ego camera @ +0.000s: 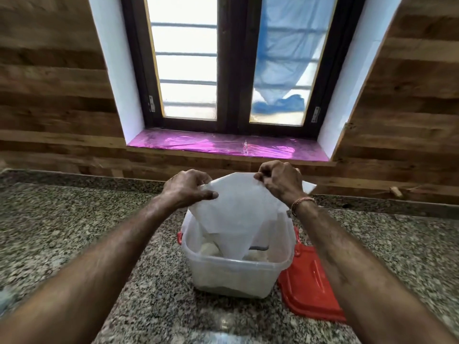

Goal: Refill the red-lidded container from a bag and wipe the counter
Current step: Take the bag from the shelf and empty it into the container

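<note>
The left grip [189, 187] and the right grip [276, 180] each pinch the top edge of the white bag [236, 209], fingers curled round the plastic, holding it up above the clear container [236, 268]. The bag tapers downward and its lower end hangs inside the container's open mouth, near the right-hand wall, with pale lumps lying at the bottom. The container stands on the granite table [74, 219], about midway across and close to the person. The red lid [309, 284] lies flat on the table at the container's right side, its left edge just beside the container wall; I cannot tell whether they touch. Bare granite spreads wide to the left of the container and beyond the lid on the right. At the back the table ends in a low granite upstand against the wood-panelled wall [49, 95], under a magenta-covered window sill [223, 145]
</note>
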A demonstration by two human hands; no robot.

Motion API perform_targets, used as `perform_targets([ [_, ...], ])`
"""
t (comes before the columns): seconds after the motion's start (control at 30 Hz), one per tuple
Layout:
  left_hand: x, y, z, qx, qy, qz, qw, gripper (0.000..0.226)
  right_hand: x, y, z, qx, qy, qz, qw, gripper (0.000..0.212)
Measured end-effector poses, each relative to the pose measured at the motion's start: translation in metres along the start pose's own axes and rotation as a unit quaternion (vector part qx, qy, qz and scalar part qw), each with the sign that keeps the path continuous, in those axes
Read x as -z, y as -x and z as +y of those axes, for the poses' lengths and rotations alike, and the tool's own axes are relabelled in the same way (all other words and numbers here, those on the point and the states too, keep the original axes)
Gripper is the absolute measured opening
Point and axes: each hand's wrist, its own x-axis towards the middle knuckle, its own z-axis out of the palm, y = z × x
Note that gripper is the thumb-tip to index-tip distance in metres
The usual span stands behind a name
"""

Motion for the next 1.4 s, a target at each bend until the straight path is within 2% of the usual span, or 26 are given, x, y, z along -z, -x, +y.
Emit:
perform_targets([
  [0.1, -0.013, 0.004, 0.002, 0.009, 0.034, 0.089, 0.995, 0.029, -0.004, 0.000, -0.010, 0.018, -0.021, -0.012, 1.000, 0.013],
  [0.2, -0.020, 0.003, 0.007, 0.000, 0.087, 0.126, 0.988, 0.025, -0.012, 0.002, -0.021, 0.054, -0.020, -0.031, 0.998, 0.017],
  [0.3, -0.018, -0.001, 0.006, -0.022, 0.225, 0.098, 0.969, 0.015, -0.010, -0.005, -0.016, 0.007, -0.022, -0.026, 0.999, 0.024],
  [0.37, -0.016, -0.002, -0.002, -0.021, 0.339, 0.033, 0.940, 0.012, -0.007, -0.007, -0.009, -0.022, -0.024, -0.036, 0.999, 0.025],
  [0.43, -0.018, -0.003, -0.013, -0.021, 0.405, 0.009, 0.914, 0.015, -0.005, -0.007, -0.005, -0.031, -0.033, -0.046, 0.998, 0.024],
  [0.57, -0.024, -0.001, -0.015, 0.027, 0.464, 0.081, 0.882, 0.009, -0.006, -0.005, -0.007, -0.014, -0.032, -0.071, 0.997, 0.023],
  [0.73, -0.029, 0.000, -0.002, 0.053, 0.435, 0.248, 0.864, 0.017, -0.005, 0.001, -0.005, 0.027, -0.049, -0.084, 0.995, 0.028],
  [0.77, -0.031, -0.001, -0.001, 0.052, 0.401, 0.280, 0.871, 0.017, -0.006, 0.001, -0.005, 0.025, -0.050, -0.080, 0.995, 0.028],
  [0.83, -0.034, 0.002, 0.004, 0.015, 0.259, 0.340, 0.904, 0.020, -0.006, 0.000, -0.002, 0.013, -0.056, -0.077, 0.995, 0.026],
  [0.87, -0.035, 0.003, 0.005, -0.024, 0.169, 0.361, 0.917, 0.035, -0.005, -0.002, -0.001, 0.007, -0.061, -0.078, 0.995, 0.025],
  [0.93, -0.034, 0.004, 0.004, -0.121, 0.030, 0.350, 0.928, 0.066, -0.001, -0.006, 0.001, 0.005, -0.075, -0.083, 0.994, 0.023],
  [1.0, -0.033, 0.008, 0.007, -0.176, -0.071, 0.263, 0.946, 0.064, 0.002, -0.008, 0.002, 0.016, -0.078, -0.087, 0.993, 0.022],
  [1.03, -0.034, 0.008, 0.006, -0.158, -0.097, 0.209, 0.960, 0.056, 0.002, -0.008, 0.003, 0.019, -0.071, -0.090, 0.993, 0.020],
  [1.1, -0.034, 0.004, -0.002, -0.058, -0.083, 0.146, 0.984, 0.056, -0.001, -0.005, 0.006, 0.017, -0.064, -0.089, 0.994, 0.018],
  [1.13, -0.034, 0.004, -0.008, -0.030, -0.053, 0.160, 0.985, 0.067, -0.003, -0.004, 0.009, 0.012, -0.078, -0.083, 0.993, 0.019],
  [1.2, -0.037, 0.012, -0.019, -0.087, -0.016, 0.238, 0.967, 0.087, -0.003, -0.005, 0.014, 0.006, -0.118, -0.076, 0.990, 0.020],
  [1.23, -0.040, 0.016, -0.021, -0.141, -0.037, 0.248, 0.958, 0.087, -0.001, -0.006, 0.015, 0.008, -0.135, -0.080, 0.988, 0.020],
  [1.27, -0.042, 0.020, -0.023, -0.171, -0.054, 0.223, 0.958, 0.082, 0.000, -0.007, 0.016, 0.013, -0.142, -0.087, 0.986, 0.020],
  [1.3, -0.044, 0.021, -0.022, -0.162, -0.058, 0.187, 0.967, 0.078, 0.000, -0.008, 0.016, 0.019, -0.137, -0.094, 0.986, 0.020],
  [1.33, -0.046, 0.021, -0.022, -0.123, -0.035, 0.164, 0.978, 0.078, 0.000, -0.009, 0.017, 0.020, -0.129, -0.098, 0.987, 0.020],
  [1.4, -0.046, 0.020, -0.021, -0.044, 0.136, 0.161, 0.977, 0.087, -0.001, -0.009, 0.019, 0.016, -0.147, -0.099, 0.984, 0.021],
])
